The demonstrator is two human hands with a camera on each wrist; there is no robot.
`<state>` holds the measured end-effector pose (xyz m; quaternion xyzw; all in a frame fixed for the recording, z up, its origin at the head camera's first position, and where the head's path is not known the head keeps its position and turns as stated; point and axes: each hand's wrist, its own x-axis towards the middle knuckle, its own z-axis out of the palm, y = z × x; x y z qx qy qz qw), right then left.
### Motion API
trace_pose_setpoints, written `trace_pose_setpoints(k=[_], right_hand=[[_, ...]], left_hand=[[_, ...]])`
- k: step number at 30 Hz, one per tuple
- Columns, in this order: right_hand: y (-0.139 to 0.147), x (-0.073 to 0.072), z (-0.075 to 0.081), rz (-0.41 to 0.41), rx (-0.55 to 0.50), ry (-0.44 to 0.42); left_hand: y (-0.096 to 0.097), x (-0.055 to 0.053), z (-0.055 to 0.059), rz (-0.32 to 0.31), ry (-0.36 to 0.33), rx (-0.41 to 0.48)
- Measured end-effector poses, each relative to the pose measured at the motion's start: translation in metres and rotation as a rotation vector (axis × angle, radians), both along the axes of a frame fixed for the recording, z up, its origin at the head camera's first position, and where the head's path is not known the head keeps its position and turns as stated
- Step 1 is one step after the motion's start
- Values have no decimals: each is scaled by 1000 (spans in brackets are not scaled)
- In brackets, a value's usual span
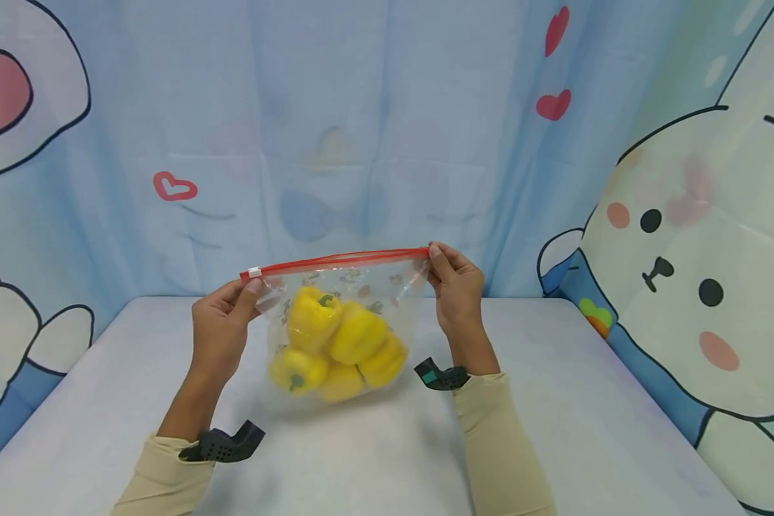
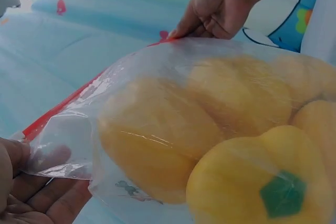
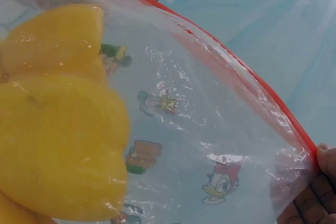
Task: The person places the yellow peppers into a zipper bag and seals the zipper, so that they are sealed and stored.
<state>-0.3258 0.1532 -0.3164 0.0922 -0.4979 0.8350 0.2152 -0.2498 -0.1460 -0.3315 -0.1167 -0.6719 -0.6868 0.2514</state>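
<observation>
A clear zipper bag (image 1: 400,294) with a red top strip hangs between my two hands, over the table. Several yellow bell peppers (image 1: 357,333) fill its lower part; one with a green stem shows close up in the left wrist view. My left hand (image 1: 222,326) pinches the top left corner, near the white slider (image 1: 254,272). At the opposite top corner, my right hand (image 1: 456,290) grips the red edge between thumb and fingers. Small cartoon prints, one a duck (image 3: 221,182), mark the plastic in the right wrist view.
A white table (image 1: 335,459) spreads beneath the bag and forearms. Behind it hangs a light blue curtain (image 1: 387,107) with red hearts and large cartoon animals at both sides. Each wrist wears a black strap mount, the left one (image 1: 224,444) low over the table.
</observation>
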Motion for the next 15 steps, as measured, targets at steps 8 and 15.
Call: trace_pose_setpoints(k=[8, 15], right_hand=[[6, 4, 7, 10, 111, 30], [0, 28, 36, -216, 393, 381]], left_hand=[[0, 5, 1, -11, 56, -1], [3, 8, 2, 50, 48, -68]])
